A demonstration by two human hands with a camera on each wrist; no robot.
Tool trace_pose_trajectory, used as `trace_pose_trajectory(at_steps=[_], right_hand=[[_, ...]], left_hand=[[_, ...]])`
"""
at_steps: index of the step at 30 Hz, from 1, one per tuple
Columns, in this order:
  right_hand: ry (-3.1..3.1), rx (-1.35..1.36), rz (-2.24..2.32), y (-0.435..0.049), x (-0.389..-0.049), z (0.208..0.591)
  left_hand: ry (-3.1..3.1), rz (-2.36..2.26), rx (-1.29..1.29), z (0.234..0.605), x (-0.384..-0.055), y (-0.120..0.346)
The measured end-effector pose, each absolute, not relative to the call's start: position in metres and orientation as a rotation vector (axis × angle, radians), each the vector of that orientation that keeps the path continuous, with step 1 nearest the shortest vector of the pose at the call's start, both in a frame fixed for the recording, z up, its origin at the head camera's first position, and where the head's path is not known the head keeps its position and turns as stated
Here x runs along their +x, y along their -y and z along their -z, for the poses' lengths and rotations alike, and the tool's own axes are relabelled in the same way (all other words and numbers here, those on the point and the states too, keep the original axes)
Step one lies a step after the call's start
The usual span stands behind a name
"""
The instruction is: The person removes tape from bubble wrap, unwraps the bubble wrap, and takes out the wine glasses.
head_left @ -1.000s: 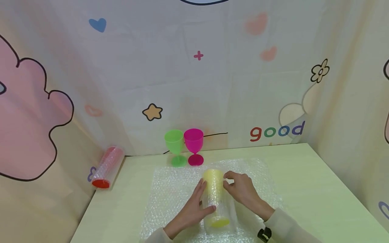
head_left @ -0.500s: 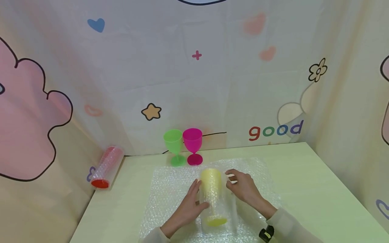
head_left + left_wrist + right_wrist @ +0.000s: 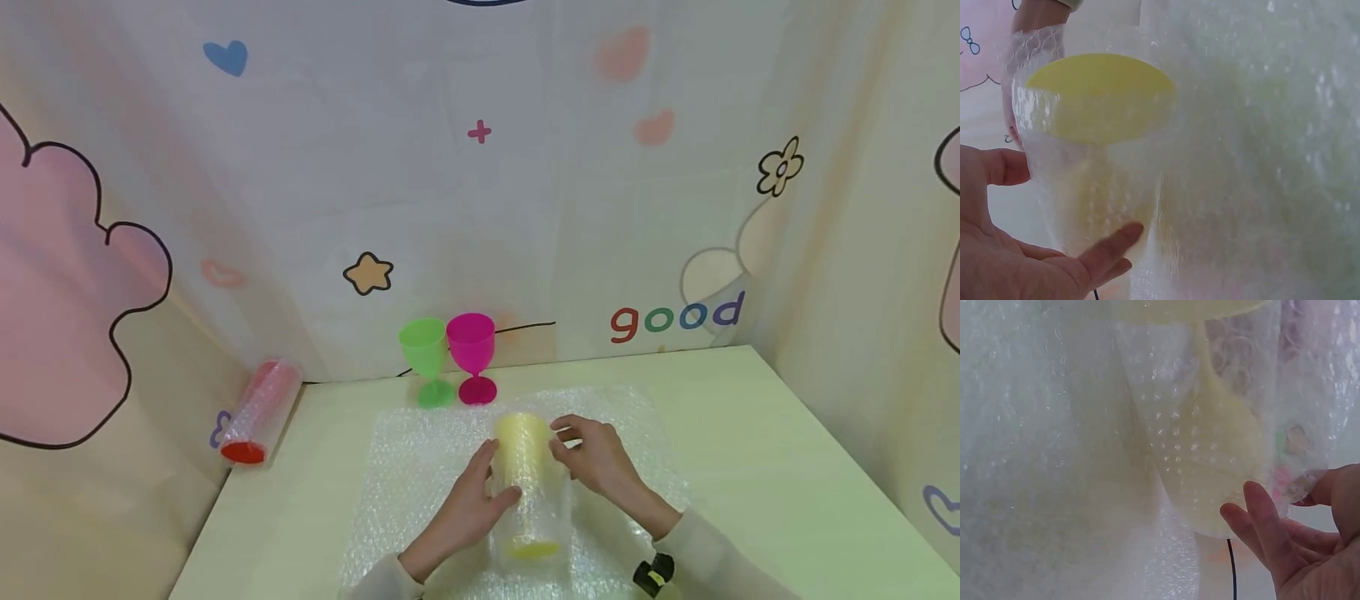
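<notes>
Head view alone shows me the red bundle.
Left fingers hold the yellow goblet; right fingers pinch bubble wrap, now nearer it.

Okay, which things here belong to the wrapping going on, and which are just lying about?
In the job:
- yellow goblet
- bubble wrap, around and beneath it
- left hand
- right hand

Lying about:
- green goblet
- magenta goblet
- bubble-wrapped red goblet, far left
</notes>
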State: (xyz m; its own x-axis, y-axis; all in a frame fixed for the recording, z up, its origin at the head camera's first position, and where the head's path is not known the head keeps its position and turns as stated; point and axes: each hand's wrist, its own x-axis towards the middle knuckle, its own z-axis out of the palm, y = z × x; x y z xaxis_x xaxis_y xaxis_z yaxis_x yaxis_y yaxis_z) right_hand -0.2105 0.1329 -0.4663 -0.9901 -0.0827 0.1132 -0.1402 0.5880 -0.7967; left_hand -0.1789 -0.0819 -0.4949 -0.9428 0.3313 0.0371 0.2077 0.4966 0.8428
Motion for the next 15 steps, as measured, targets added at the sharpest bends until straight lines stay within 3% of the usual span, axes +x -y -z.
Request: trace_pose_trajectory(at_steps=[7,15], right_hand=[[2.814,0.201,-1.34,-0.132,-0.21,0.467],[2.882,0.366,-0.889,-0.132,-0.224,0.457]], left_hand=[[-2.991,-1.056,0.687,0.487,-0.177,0.071],[-3.077,-0.544,0.932,0.481,-0.187,0.053]])
